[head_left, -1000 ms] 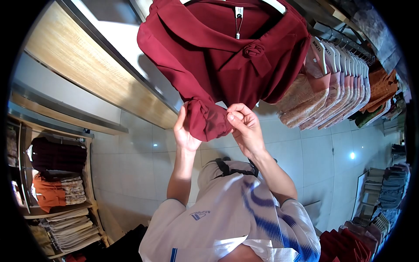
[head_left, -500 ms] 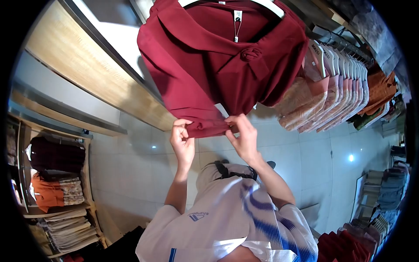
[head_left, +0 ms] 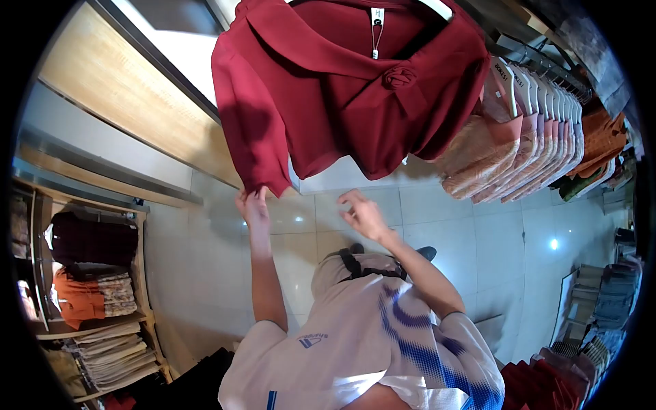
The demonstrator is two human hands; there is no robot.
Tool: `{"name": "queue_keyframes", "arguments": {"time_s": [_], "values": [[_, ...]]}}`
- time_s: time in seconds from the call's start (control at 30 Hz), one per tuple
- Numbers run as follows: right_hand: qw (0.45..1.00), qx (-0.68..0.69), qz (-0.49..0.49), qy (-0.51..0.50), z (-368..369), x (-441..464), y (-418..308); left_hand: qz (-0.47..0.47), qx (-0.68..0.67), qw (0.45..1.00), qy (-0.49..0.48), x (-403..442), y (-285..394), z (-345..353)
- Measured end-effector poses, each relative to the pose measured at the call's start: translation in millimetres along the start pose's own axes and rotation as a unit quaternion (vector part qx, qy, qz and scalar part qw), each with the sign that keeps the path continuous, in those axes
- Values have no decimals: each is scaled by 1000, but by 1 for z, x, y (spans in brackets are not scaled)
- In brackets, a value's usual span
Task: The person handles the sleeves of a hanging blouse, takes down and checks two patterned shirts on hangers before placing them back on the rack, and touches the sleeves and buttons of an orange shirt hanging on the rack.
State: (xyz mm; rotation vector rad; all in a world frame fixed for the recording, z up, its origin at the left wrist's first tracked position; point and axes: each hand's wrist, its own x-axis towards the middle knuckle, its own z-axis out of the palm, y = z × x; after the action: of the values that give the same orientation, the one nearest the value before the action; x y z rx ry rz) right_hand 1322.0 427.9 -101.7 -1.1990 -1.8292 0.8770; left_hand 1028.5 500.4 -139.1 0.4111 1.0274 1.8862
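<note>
A dark red blouse (head_left: 321, 96) with a fabric rosette (head_left: 399, 77) on its chest hangs in front of me on a white hanger (head_left: 437, 8). A paper tag (head_left: 377, 19) dangles on a string inside its neckline. My left hand (head_left: 255, 207) pinches the cuff at the bottom of the sleeve on the left side. Below the blouse's hem, my right hand (head_left: 362, 214) is in the air with its fingers bent and apart, touching nothing. It looks slightly blurred.
To the right hangs a row of pale pink patterned garments (head_left: 485, 160) on white hangers, with an orange garment (head_left: 598, 147) beyond. A wooden shelf unit (head_left: 140, 273) at left holds folded clothes (head_left: 113, 359). A wooden panel (head_left: 130, 102) runs along the upper left.
My right hand has let go of the red fabric. My left hand has moved left and slightly down with the cuff, and the sleeve now hangs stretched out at the blouse's side.
</note>
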Motion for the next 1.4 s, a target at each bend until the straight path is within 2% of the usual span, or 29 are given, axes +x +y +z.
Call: {"name": "queue_keyframes", "arguments": {"time_s": [0.03, 0.1, 0.13, 0.17, 0.2, 0.23, 0.3, 0.37, 0.43, 0.5, 0.53, 0.57, 0.6, 0.67, 0.77, 0.8, 0.83, 0.87, 0.9, 0.97, 1.0, 1.1, 1.17, 1.2, 1.3, 1.37, 1.4], "values": [[999, 19, 48, 10, -3, -1, 12, 1, 0, 1000, 2, 8, -2, -4], [997, 15, 77, 5, -9, -6, 36, -14, -19, 990, -141, 23, -10, -13], [994, 11, 107, 2, -12, -9, 46, -96, 13, 981, -169, 42, -30, -41], [994, 11, 108, 3, -15, -12, 56, -97, 13, 980, -171, 46, -56, -56], [990, 37, 137, 6, -17, -16, 65, -106, 125, 968, -192, 45, -80, -66], [984, 62, 166, 10, -19, -21, 76, -114, 234, 942, -212, 39, -93, -63], [984, 54, 167, 20, -21, -28, 96, -124, 276, 926, -224, 42, -117, -40], [972, 71, 224, 10, -25, -33, 107, -132, 315, 910, -234, 34, -124, 4], [975, 42, 218, 32, -27, -39, 122, 18, 398, 887, -232, 13, -95, 65], [976, 13, 211, 56, -35, -42, 129, 7, 408, 875, -259, 38, -118, 59], [974, -64, 202, 76, -39, -43, 130, -3, 420, 861, -287, 42, -124, 62], [966, -140, 193, 96, -44, -45, 132, -5, 419, 860, -292, 39, -129, 59], [965, -141, 197, 102, -49, -46, 130, -11, 402, 862, -310, 29, -127, 58], [946, -239, 190, 108, -58, -48, 120, -46, 364, 868, -333, 6, -118, 51], [955, -206, 178, 117, -56, -50, 129, -159, 365, 854, -336, -15, -117, 15], [956, -205, 178, 116, -51, -48, 139, -159, 366, 854, -335, -17, -122, -1], [939, 44, 289, 181, -43, -45, 153, -174, 358, 857, -327, -18, -129, -19], [849, 287, 379, 230, -38, -41, 166, -188, 349, 862, -318, -19, -134, -31], [850, 287, 379, 225, -36, -36, 172, -187, 348, 863, -313, -22, -134, -37], [693, 518, 418, 276, -36, -27, 185, -195, 284, 884, -318, -29, -134, -48], [667, 579, 392, 258, -36, -21, 207, -193, 283, 886, -313, -33, -126, -45], [601, 667, 339, 281, -50, 1, 210, -215, 302, 885, -280, -47, -100, -39], [585, 678, 332, 297, -54, 11, 226, -218, 258, 898, -280, -41, -90, -50], [567, 688, 325, 315, -55, 12, 233, -237, 195, 915, -264, -41, -85, -54], [552, 719, 268, 326, -67, 5, 240, -271, 134, 922, -241, -28, -80, -84], [557, 713, 256, 340, -62, -1, 251, -268, 113, 918, -269, -22, -83, -91], [557, 704, 268, 349, -60, -4, 246, -262, 48, 925, -272, -23, -85, -87]]}}
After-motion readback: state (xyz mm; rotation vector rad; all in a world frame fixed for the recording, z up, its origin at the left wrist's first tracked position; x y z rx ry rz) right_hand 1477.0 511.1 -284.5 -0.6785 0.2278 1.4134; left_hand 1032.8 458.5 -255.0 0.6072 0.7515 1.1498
